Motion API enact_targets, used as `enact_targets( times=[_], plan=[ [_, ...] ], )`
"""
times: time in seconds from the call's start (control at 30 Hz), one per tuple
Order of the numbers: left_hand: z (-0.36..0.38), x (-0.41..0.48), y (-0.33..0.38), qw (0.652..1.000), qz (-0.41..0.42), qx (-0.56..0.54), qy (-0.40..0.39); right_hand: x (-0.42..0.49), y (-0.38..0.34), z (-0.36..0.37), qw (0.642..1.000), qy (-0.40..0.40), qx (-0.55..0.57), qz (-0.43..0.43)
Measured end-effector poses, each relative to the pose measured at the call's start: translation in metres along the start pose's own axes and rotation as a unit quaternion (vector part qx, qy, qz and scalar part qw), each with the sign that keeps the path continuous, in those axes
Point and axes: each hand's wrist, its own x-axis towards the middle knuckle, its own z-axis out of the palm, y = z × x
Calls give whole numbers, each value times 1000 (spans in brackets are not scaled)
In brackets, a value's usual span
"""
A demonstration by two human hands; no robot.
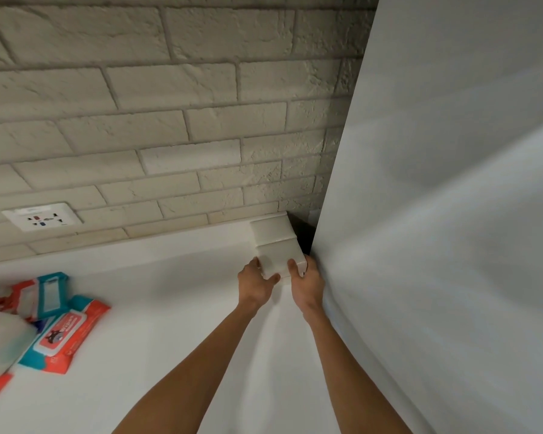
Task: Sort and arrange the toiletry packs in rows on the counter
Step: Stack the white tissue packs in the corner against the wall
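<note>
Single head-worn wide-angle view, facing forward and down; left hand (256, 285) and right hand (306, 285) near centre, at arm's reach, brick wall (170, 120) just beyond them

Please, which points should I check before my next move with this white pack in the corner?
1. Grip of left hand and right hand on the front white pack: ok.
2. Line of front white pack with rear white pack: ok.
3. Flat on the counter: cannot tell, hands hide its near edge.
4. Room between right hand and tall white panel: not ok, nearly none.
5. Sorting of wipes packs at left: not ok, they lie heaped.
</note>
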Motion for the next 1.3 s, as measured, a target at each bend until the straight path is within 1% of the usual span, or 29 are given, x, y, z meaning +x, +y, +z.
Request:
enact_targets(
  times=[0.2,0.4,0.63,0.73,0.83,0.93,1.03,1.2,1.3],
  plan=[
    [2,1,2,1000,-12,-8,-8,1,-1,2,1000,5,-2,12],
    [3,2,2,1000,-13,9,-5,3,-3,2,999,-26,0,25],
    [-2,0,0,1000,-7,13,-21,2,-5,0,999,-36,-1,25],
    [-9,-1,-4,999,-1,25,-30,1,-10,-1,999,-17,-39,16],
    [-24,-7,-12,998,2,52,-39,-6,-21,-7,997,21,-77,-19],
    [-48,-17,-25,997,26,73,-22,-23,-37,-8,994,37,-88,-52],
    [-77,-30,-43,996,55,72,14,-45,-47,-1,993,35,-86,-78],
    [-140,-61,-80,992,86,50,76,-99,-58,35,992,-21,-73,-105],
    [-180,-80,-105,988,94,59,107,-134,-63,69,987,-54,-84,-122]
  ],
)
